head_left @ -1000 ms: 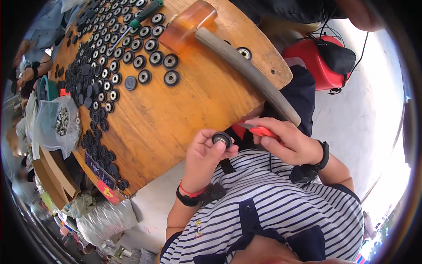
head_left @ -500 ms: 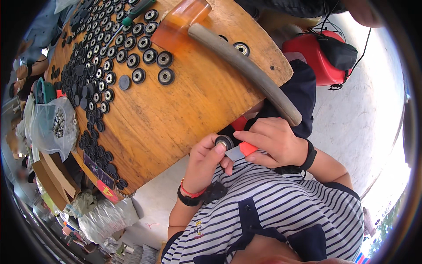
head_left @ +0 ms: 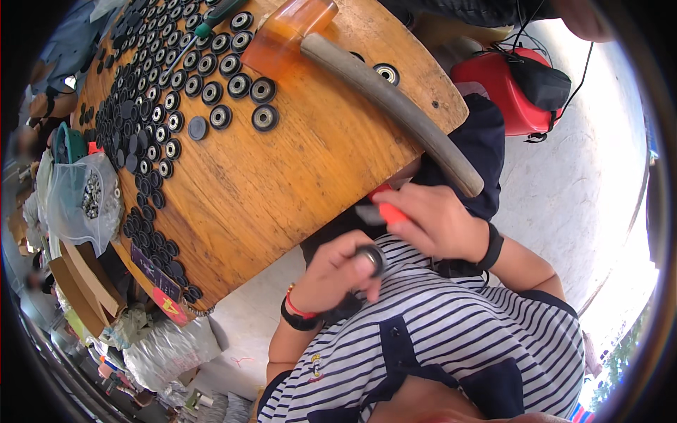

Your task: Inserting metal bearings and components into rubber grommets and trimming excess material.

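Note:
My left hand [head_left: 337, 276] is closed on a small black wheel [head_left: 371, 259] with a metal bearing in its middle, held over my striped shirt. My right hand [head_left: 443, 221] grips a knife [head_left: 392, 213] by its orange handle. The knife's grey blade, smeared by motion, points left and stands apart from the wheel, above and just beyond it. Both hands are off the near edge of the wooden table [head_left: 282, 190].
Many more bearing wheels [head_left: 264, 117] and black rings [head_left: 141, 225] cover the table's left side. A mallet [head_left: 395, 106] with an orange head lies across the right part. A green-handled screwdriver [head_left: 203, 30] rests among the wheels. Left: a plastic bag [head_left: 74, 204] of small metal parts.
My left hand has moved down and nearer me with the wheel. The knife blade, earlier against the wheel, has come away from it as my right hand shifted slightly.

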{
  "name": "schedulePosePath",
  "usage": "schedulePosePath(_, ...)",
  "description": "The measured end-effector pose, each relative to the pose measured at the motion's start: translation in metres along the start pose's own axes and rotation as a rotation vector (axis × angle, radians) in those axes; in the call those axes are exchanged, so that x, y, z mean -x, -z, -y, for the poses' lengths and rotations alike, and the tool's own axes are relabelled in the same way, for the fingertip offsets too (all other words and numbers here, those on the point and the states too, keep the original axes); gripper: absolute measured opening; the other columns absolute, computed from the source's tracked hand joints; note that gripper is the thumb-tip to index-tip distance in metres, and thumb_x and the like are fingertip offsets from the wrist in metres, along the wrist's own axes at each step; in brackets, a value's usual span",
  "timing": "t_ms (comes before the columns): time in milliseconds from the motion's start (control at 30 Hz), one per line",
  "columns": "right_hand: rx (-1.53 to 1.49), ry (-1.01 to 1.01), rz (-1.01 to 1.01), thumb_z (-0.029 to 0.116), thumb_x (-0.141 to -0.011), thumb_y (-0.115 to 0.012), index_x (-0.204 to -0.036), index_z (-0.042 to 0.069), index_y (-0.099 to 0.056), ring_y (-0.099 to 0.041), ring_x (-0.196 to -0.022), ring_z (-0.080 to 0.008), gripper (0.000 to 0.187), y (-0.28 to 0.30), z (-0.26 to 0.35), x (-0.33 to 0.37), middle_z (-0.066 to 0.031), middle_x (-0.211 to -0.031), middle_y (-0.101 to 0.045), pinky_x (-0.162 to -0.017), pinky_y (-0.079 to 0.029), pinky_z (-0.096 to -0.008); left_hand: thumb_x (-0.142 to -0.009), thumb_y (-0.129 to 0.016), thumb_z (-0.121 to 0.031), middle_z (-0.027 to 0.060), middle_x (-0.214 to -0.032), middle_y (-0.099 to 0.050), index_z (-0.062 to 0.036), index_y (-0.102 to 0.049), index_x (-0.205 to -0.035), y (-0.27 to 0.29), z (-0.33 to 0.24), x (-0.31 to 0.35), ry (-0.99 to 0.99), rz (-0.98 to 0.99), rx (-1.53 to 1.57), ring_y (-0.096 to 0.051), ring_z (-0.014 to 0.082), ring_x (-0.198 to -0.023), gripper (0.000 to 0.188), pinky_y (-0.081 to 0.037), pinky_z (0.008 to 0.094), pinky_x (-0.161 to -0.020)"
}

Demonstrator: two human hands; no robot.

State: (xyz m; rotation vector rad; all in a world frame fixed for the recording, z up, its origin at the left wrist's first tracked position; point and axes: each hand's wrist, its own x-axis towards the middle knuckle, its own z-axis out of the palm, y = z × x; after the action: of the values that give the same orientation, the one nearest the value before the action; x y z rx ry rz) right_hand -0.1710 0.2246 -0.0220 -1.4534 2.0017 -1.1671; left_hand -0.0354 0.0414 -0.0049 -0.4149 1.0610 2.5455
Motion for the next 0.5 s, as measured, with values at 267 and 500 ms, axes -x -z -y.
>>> schedulePosePath(267,-0.161,0.143,-0.015,0.039,-0.088,-0.058,-0.106,0.001,-0.058,-0.056,-0.062,-0.0273,0.042,0.005,-0.001,0.006,-0.0100,-0.074,-0.053,-0.055,-0.045,-0.0349,-0.097,-0.049,-0.020,0.0014,-0.074,-0.052,-0.0037,-0.051,-0.093,0.001,-0.002,0.001,-0.004,0.012,-0.045,-0.056,0.0082,-0.065,0.017,-0.040,0.0205,-0.059)
schedulePosePath(500,-0.119,0.182,0.003,0.037,-0.085,-0.063,-0.102,0.001,-0.059,-0.055,-0.062,-0.0261,0.040,0.004,0.002,0.000,-0.0093,-0.074,-0.051,-0.054,-0.044,-0.0355,-0.098,-0.049,-0.022,0.0010,-0.073,-0.054,-0.0040,-0.052,-0.094,0.000,-0.004,-0.001,0.023,0.051,-0.107,-0.054,0.0060,-0.065,0.019,-0.039,0.0195,-0.059)
